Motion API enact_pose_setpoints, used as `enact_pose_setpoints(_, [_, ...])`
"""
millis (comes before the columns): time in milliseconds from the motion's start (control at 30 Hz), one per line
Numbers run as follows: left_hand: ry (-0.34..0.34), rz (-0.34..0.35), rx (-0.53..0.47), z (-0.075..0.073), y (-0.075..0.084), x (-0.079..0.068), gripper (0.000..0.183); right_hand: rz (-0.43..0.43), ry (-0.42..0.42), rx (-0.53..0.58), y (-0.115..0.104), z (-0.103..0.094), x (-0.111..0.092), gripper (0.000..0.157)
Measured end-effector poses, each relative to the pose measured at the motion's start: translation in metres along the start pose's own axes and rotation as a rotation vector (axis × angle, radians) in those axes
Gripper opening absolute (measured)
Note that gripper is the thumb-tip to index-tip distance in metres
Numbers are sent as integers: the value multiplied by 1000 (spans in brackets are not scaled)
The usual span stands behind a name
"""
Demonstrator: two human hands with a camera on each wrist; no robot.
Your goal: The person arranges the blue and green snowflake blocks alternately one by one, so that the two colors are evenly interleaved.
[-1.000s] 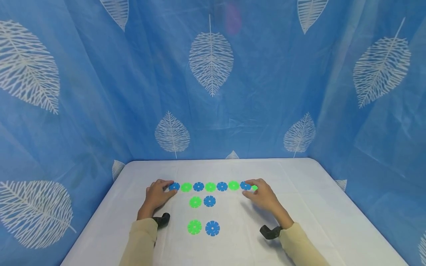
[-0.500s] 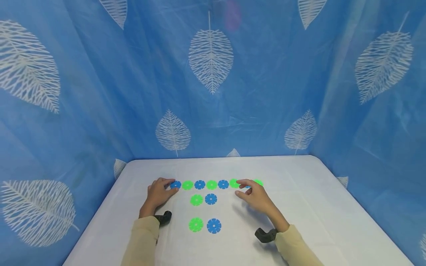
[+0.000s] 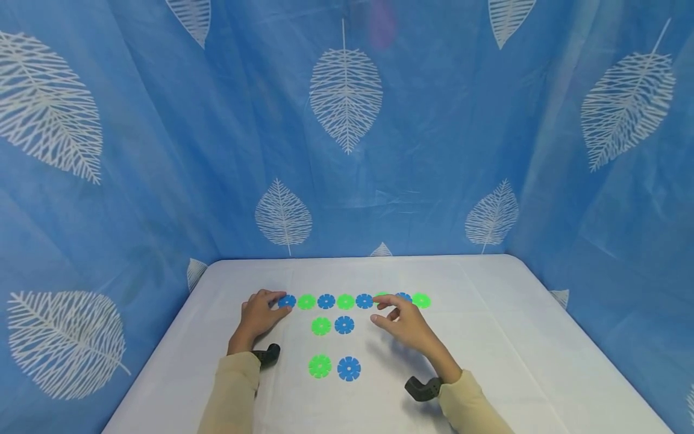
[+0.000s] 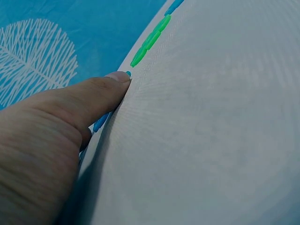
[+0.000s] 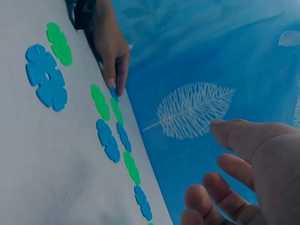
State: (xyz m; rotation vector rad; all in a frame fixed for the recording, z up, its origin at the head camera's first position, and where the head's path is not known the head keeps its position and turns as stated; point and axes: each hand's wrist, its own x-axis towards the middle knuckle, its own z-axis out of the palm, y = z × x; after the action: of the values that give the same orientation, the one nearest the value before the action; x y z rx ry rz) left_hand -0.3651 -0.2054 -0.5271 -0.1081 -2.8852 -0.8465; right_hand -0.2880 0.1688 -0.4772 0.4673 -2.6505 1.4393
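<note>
A row of flat notched discs, alternating blue and green, lies across the white table [image 3: 488,313]. My left hand [image 3: 273,304] rests at the row's left end, its fingertips touching the end blue disc [image 3: 288,301]. In the left wrist view a finger [image 4: 101,89] presses against that disc's edge [image 4: 128,73]. My right hand [image 3: 387,310] hovers over the row's right part with relaxed fingers and holds nothing; it hides most of one green disc [image 3: 382,295]. The right end green disc [image 3: 421,300] lies uncovered. In the right wrist view my right hand's fingers [image 5: 225,161] hang loosely above the row.
Nearer to me lie two more pairs: a green disc [image 3: 321,326] beside a blue one [image 3: 344,325], then a green disc [image 3: 320,366] beside a blue one [image 3: 349,368]. A blue leaf-print curtain [image 3: 347,150] encloses the table at the back and both sides.
My right hand has lifted off the row's right end and moved left, uncovering the end green disc. The left hand and the discs have stayed put.
</note>
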Motion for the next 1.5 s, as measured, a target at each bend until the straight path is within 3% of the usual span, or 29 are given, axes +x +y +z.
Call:
enact_pose_setpoints(467, [3,7,-8,-3,4,5,54,-77,-125,0,-18,15,-11,44])
enact_pose_setpoints(933, [-3,3,-26,-4,5,0,54,-91,-278,-18,-10,35,-20,47])
enact_pose_setpoints(1500, [7,26,-39,0,-4,0,52,-119,-353,-59,-8,49,-28,44])
